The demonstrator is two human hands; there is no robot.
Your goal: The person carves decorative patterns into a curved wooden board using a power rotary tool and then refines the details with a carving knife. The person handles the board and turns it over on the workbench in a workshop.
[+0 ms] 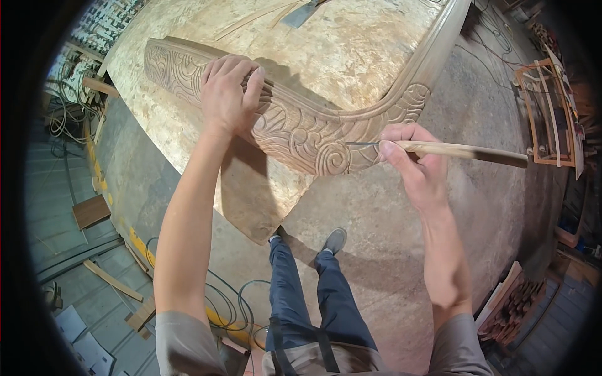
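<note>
A curved brown wooden piece (pixel 298 128), carved with spirals and scrolls, lies across the pale worktable (pixel 169 119), its right part running out past the table's edge. My left hand (pixel 229 94) is closed over its upper edge on the left part, fingers curled over the far side and partly hidden. In my right hand (pixel 421 161) is a carving chisel (pixel 467 150) with a long, pale wooden handle, gripped near the front between thumb and fingers. Its thin dark metal shaft points left, the tip at or just above a large spiral; whether it touches the wood I cannot tell.
A flat-bladed scraper (pixel 300 15) and thin wood strips (pixel 254 22) lie at the table's far side. Cables (pixel 235 307) loop over the floor at lower left. Wooden frames (pixel 549 113) stand at right, above a stack of wood pieces (pixel 515 304).
</note>
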